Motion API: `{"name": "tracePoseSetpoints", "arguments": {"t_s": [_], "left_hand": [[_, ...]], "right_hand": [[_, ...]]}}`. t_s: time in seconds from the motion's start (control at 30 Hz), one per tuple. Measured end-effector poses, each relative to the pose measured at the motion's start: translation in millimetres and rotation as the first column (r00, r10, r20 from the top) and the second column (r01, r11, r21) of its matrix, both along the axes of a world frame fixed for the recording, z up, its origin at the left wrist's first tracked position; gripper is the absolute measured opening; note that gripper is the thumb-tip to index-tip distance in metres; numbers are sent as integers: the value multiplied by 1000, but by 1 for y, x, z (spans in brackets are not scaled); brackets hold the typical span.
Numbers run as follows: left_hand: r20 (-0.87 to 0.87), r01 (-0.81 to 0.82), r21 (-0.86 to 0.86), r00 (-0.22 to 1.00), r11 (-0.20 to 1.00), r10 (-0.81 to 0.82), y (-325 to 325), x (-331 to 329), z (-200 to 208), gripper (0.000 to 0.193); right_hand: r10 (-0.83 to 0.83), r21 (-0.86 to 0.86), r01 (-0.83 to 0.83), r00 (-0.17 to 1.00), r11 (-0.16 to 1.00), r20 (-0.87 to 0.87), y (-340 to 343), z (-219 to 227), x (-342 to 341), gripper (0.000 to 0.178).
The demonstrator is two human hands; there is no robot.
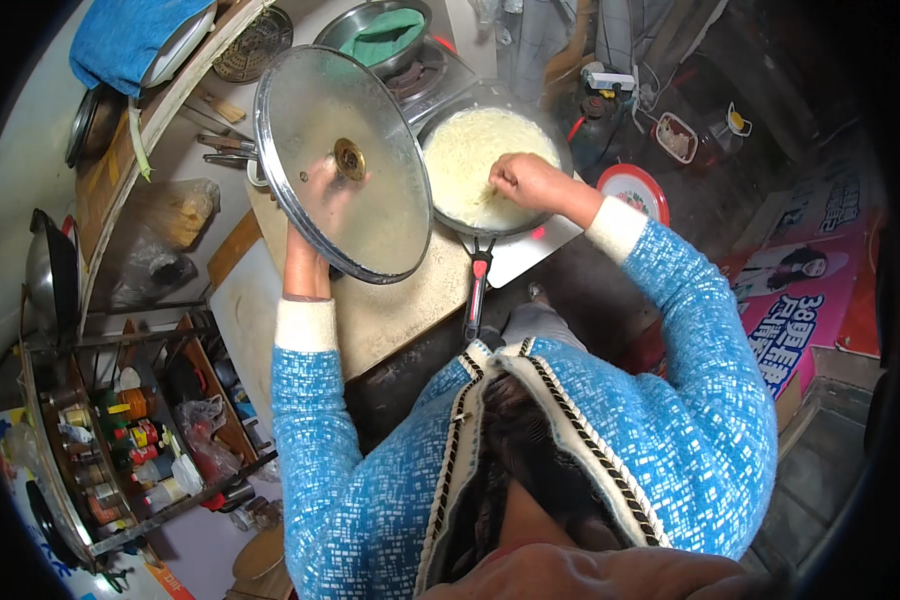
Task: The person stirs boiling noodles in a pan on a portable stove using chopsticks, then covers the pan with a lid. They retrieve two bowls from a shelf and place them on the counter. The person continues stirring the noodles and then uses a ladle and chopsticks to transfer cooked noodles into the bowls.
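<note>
A round glass lid (300,130) with a metal rim and a brass-coloured centre fitting is raised and tilted to the left of the pan. My left hand (325,195) is behind it, seen only dimly through the misted glass, and holds it up. A frying pan (478,243) with a black and red handle sits on the stove. Spread across the pan is a pale yellow, wet-looking food (470,155) whose kind I cannot make out. Over the pan's right side hovers my right hand (530,185), its fingers pinched together; anything between them is hidden.
On the stove's far burner stands a metal bowl (342,30) with a green cloth (385,38). A red-rimmed plate (633,190) lies right of the pan. At left, a shelf rack (100,540) holds several jars and bottles. A wok (52,270) hangs near the left wall.
</note>
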State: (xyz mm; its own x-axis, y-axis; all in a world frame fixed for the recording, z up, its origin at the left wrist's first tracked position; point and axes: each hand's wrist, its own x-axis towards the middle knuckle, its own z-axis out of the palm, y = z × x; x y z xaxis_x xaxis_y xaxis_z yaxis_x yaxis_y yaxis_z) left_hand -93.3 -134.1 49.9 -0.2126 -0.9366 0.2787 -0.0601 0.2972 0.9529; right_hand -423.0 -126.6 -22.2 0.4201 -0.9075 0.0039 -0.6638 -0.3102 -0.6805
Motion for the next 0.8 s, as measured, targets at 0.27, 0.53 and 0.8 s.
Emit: {"name": "tracePoseSetpoints", "arguments": {"t_s": [0.27, 0.53, 0.8], "left_hand": [[-323, -15, 297, 939, 955, 116, 14, -6, 13, 23], [-285, -52, 252, 950, 966, 125, 29, -3, 12, 25], [-430, -69, 313, 879, 947, 206, 32, -12, -1, 26]], "right_hand": [[211, -81, -195, 927, 977, 309, -26, 3, 36, 22], [83, -2, -84, 994, 996, -71, -73, 17, 13, 28], [251, 24, -252, 967, 967, 41, -103, -7, 36, 30]]}}
